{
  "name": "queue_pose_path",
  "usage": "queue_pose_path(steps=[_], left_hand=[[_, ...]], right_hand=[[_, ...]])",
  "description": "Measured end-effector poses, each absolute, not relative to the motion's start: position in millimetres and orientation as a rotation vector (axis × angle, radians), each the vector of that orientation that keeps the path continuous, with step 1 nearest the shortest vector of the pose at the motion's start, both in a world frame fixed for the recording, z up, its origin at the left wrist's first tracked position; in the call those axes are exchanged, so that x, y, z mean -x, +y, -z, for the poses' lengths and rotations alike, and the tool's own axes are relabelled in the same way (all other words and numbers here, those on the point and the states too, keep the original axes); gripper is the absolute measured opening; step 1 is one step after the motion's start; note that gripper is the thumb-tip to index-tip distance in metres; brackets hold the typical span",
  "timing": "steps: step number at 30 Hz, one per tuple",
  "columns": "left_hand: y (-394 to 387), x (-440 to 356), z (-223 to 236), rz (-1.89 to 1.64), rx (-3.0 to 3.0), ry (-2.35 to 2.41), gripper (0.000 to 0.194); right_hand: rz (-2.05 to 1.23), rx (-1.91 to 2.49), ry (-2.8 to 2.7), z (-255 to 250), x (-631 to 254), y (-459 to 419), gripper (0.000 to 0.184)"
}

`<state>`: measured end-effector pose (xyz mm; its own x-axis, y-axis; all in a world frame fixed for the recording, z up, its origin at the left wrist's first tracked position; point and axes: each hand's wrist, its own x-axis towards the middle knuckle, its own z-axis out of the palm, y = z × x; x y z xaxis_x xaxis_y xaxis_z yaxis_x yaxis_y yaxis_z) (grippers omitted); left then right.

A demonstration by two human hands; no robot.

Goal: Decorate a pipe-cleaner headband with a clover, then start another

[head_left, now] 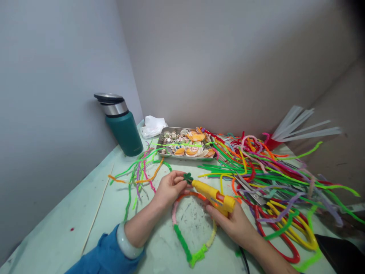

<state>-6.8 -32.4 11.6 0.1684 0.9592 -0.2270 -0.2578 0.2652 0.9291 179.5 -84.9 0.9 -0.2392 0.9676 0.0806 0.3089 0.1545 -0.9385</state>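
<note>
One glue gun (pixel 213 196) near ring's (pixel 181 242) upper edge.

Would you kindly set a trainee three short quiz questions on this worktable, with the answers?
1. Where does the teal bottle stand, as the camera sees it?
a) inside the metal tray of shells
b) left of the tray
c) right of the tray
2. True or false: the right hand is holding the scissors.
3. Fill in the colour: the left hand holds a small dark ____ fuzzy piece.

Key: 1. b; 2. false, as the right hand holds a yellow glue gun; 3. green.
</note>
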Motion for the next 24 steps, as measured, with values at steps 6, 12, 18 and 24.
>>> queue_pose_path(steps=[6, 12, 18, 24], left_hand=[[-32.4, 7.0, -15.0, -1.023, -0.892, 1.065, 0.018], [-31.8, 6.3, -14.1, -0.995, -0.922, 1.097, 0.012], [-32.3, 6.1, -14.0, -0.978, -0.948, 1.109, 0.012], [-31.5, 5.5, -14.6, -0.993, -0.923, 1.14, 0.011]], right_hand=[[-1.112, 1.235, -1.687, -0.9, -179.6, -84.6, 0.031], [-1.093, 1.263, -1.702, -3.0, -178.8, -84.1, 0.03], [-1.036, 1.297, -1.74, -2.9, -179.3, -83.7, 0.031], [-1.058, 1.28, -1.713, -0.3, -179.6, -84.0, 0.03]])
